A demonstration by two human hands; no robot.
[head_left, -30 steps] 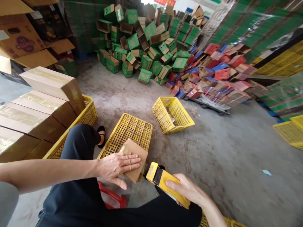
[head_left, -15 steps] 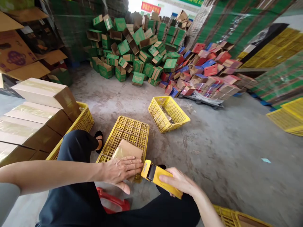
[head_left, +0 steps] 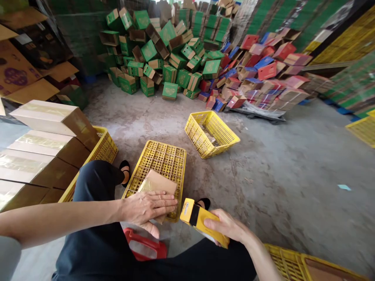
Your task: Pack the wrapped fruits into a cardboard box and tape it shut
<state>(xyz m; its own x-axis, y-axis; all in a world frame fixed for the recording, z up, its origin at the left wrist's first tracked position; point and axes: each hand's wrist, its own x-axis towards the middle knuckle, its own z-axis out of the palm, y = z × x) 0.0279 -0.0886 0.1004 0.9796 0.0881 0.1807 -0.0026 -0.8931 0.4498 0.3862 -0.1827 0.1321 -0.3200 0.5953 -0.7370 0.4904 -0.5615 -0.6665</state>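
Observation:
My left hand (head_left: 150, 208) lies flat, fingers stretched out, on a small brown cardboard box (head_left: 159, 181) with shiny tape across its top. That box rests on the base of an upturned yellow plastic crate (head_left: 164, 156). In my right hand (head_left: 227, 226) is a yellow tape dispenser (head_left: 208, 222) with a black band near its front end. Its front end is just right of my left fingertips, apart from the box. Part of the cardboard box is hidden under my left hand.
Taped cartons (head_left: 43, 142) are stacked at the left in a yellow crate (head_left: 109, 146). Another yellow crate (head_left: 209, 134) stands ahead. A red plastic object (head_left: 146, 246) lies between my legs. Green boxes (head_left: 149, 50) and red-and-blue boxes (head_left: 263, 74) are heaped at the back.
The tape dispenser has moved slightly right, away from the box's edge, and turned a little. My left hand stays on the box. The camera view has shifted slightly.

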